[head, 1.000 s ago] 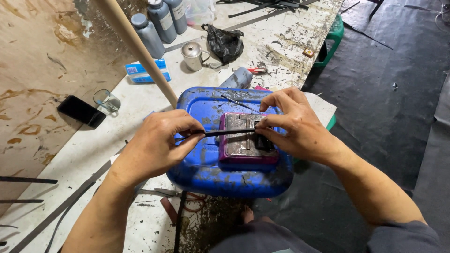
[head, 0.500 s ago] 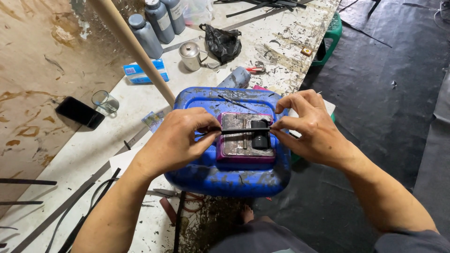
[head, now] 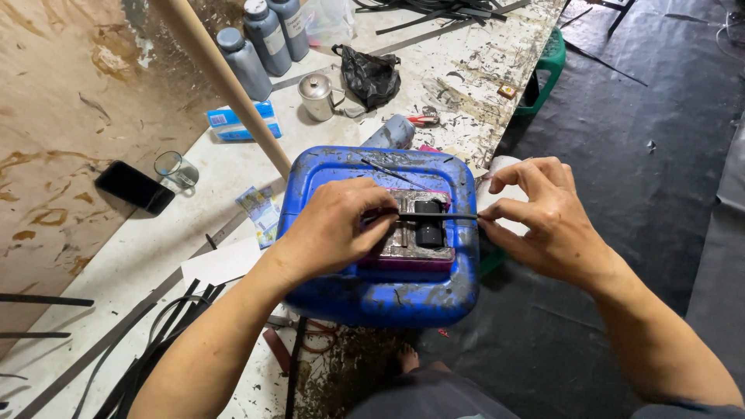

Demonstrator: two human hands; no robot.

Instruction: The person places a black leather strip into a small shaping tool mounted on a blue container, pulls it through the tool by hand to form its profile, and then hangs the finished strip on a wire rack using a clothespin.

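A blue plastic jerrycan (head: 365, 291) lies on its side at the table's edge. On top of it sits a small magenta-edged metal block (head: 407, 247) with a black roller (head: 428, 225). A thin black strip (head: 454, 216) runs across the roller. My left hand (head: 334, 229) pinches the strip's left end and rests on the block. My right hand (head: 543, 213) pinches the strip's right end, just past the can's right edge.
A worn white table (head: 233, 163) carries grey bottles (head: 247, 58), a metal cup (head: 317, 95), a black bag (head: 371, 74), a phone (head: 133, 186), a glass (head: 177, 167) and a blue box (head: 233, 120). A wooden pole (head: 225, 77) leans across. Black strips (head: 155, 349) lie at the lower left. A dark floor is at the right.
Both hands have slid to the right along the block, and my right hand now sits off the can's right edge with the strip drawn out further that way.
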